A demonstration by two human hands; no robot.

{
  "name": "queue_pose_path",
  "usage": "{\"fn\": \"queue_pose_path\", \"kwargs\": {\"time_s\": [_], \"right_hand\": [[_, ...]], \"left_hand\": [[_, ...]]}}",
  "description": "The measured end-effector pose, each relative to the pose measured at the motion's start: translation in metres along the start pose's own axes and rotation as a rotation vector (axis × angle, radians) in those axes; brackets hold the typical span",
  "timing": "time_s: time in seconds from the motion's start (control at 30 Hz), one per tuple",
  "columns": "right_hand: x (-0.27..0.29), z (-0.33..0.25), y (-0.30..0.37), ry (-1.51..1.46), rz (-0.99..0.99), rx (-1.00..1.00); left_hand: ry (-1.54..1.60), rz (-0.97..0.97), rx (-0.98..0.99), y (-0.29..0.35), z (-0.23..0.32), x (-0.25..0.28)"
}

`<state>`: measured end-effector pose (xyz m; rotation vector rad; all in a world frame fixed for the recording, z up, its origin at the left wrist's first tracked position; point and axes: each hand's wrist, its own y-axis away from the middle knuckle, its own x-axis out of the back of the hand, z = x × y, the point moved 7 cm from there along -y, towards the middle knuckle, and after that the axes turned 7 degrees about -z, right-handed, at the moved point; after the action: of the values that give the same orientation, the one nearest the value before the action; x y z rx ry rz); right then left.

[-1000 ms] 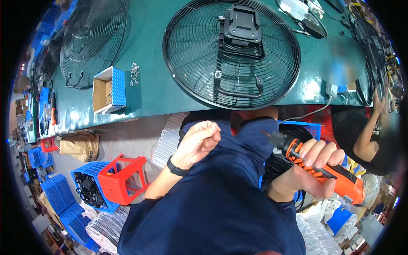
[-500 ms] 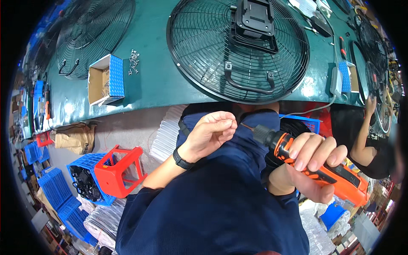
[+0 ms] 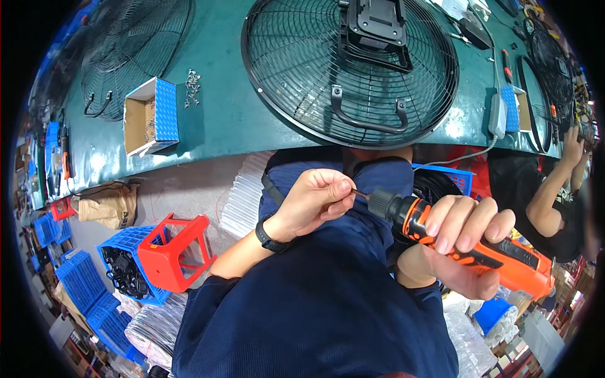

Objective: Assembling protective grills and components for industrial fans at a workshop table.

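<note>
My right hand (image 3: 465, 236) is wrapped round an orange and black cordless electric screwdriver (image 3: 526, 272), which points left above my lap. Its thin bit (image 3: 361, 194) reaches the fingertips of my left hand (image 3: 317, 200). Thumb and forefinger are pinched there at the bit's tip; whatever small thing they hold is hidden. Ahead on the green table (image 3: 217, 123) lies a large round black fan (image 3: 296, 69), its wire grille facing up. A curved black handle (image 3: 368, 126) and a black box-shaped mount (image 3: 377, 25) sit on the grille.
Left of the fan are an open blue cardboard box (image 3: 166, 110) of screws, loose screws (image 3: 192, 88) and another grille (image 3: 129, 57). A white adapter (image 3: 498, 116) lies at right. Below stand a red stool (image 3: 165, 255) and a blue crate (image 3: 113, 239). A co-worker's arm (image 3: 548, 195) is at right.
The bit's tip and my left fingertips have come together, where a small gap was before. The view has shifted slightly. At right, the co-worker's arm has moved up and outward.
</note>
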<state>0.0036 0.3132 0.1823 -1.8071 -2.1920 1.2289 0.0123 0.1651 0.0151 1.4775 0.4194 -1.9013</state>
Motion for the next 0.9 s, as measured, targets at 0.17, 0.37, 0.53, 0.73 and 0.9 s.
{"fn": "queue_pose_path", "kwargs": {"time_s": [0.17, 0.37, 0.53, 0.73, 0.9], "right_hand": [[0.000, 0.004, 0.007, 0.056, 0.059, -0.011], [-0.002, 0.015, 0.015, 0.161, -0.010, 0.108], [-0.001, 0.031, 0.012, 0.223, -0.073, 0.153], [-0.001, 0.043, 0.008, 0.275, -0.085, 0.126], [0.000, 0.051, -0.003, 0.282, -0.105, 0.072]], "left_hand": [[-0.105, 0.117, -0.051, -0.003, 0.002, 0.002], [0.185, 0.178, -0.020, -0.016, -0.009, 0.012], [0.274, 0.214, 0.013, -0.028, -0.015, 0.019], [0.273, 0.274, 0.014, -0.035, -0.020, 0.026], [0.254, 0.266, 0.006, -0.036, -0.021, 0.030]]}}
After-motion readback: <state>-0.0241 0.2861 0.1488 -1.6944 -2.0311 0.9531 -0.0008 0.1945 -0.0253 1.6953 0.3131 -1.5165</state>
